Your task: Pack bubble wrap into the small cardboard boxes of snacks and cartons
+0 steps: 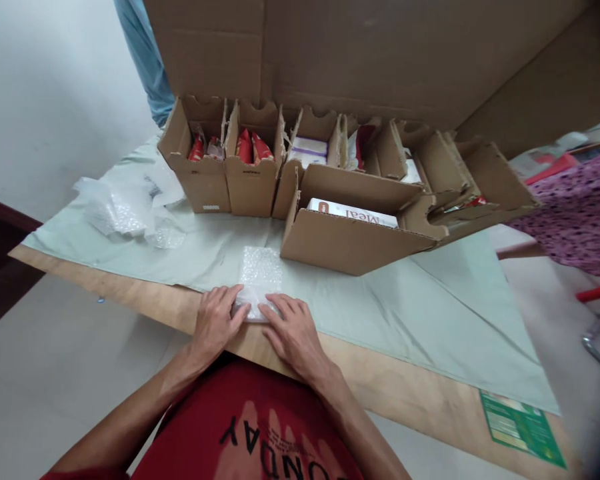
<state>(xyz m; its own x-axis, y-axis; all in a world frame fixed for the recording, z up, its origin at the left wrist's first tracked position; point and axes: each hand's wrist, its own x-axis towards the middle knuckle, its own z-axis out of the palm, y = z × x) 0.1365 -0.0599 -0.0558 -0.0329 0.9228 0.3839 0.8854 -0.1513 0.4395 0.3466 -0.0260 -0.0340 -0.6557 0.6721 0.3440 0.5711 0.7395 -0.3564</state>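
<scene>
A strip of clear bubble wrap (261,265) lies at the table's front edge, its far end flat on the pale green cloth. The near part looks folded over or wrapped round something, and I cannot make out what is inside. On its left side my left hand (219,313) grips it, thumb on the near edge and fingers curled over. My right hand (293,327) holds the right side with bent fingers pressed on top. Just beyond stands an open cardboard box (350,243) with a white carton (353,212) lettered "Meal" inside.
A row of open cardboard bins (253,190) with red packets and white-and-purple packs stands behind, against a tall cardboard panel (350,60). Crumpled bubble wrap (125,207) lies at the left. A green printed sheet (523,427) is at the right front edge. Purple patterned fabric (575,207) shows far right.
</scene>
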